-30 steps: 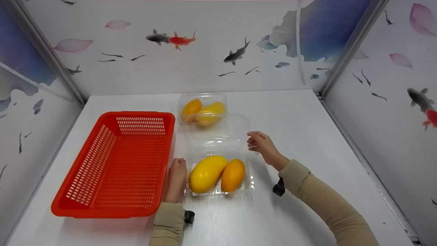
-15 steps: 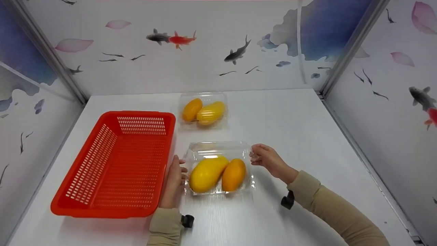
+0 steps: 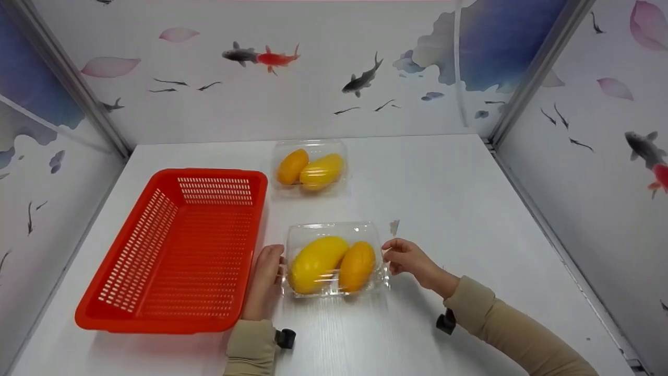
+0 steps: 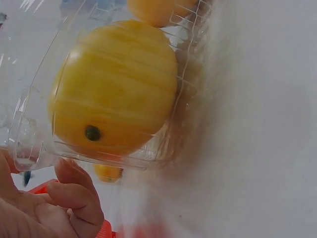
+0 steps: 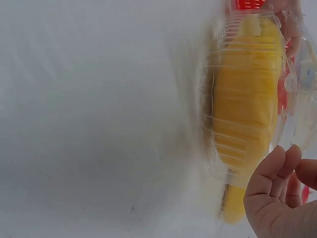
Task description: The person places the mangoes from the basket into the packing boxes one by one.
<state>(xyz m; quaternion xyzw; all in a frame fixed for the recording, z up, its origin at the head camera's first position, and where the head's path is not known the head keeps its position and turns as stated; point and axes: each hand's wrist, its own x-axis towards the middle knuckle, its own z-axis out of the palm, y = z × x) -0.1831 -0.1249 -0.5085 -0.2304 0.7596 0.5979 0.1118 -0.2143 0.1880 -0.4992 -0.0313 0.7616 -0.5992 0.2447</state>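
Observation:
A clear plastic clamshell box (image 3: pixel 334 228) stands mid-table, its lid tilted down over a large yellow mango (image 3: pixel 317 265) and a smaller orange mango (image 3: pixel 358 266). At the box's left side my left hand (image 3: pixel 267 265) pinches the rim, finger and thumb meeting the plastic in the left wrist view. My right hand (image 3: pixel 415 262) holds the lid's right edge between thumb and fingertips. In the right wrist view the lid is angled above the box's ribbed base (image 5: pixel 230 94), so a gap remains between them. Some of the left fingers are hidden behind the rim.
To the left stands a red slotted plastic basket (image 3: pixel 201 261) with nothing in it. Behind the box sits a second clear clamshell (image 3: pixel 339 148), closed over two more mangoes. Printed panels (image 3: pixel 313 115) wall the white table at the back and sides.
The lid has swung up from lying back behind the box and come forward over the mangoes. My right hand moved nearer with it; my left fingers opened out and took the rim.

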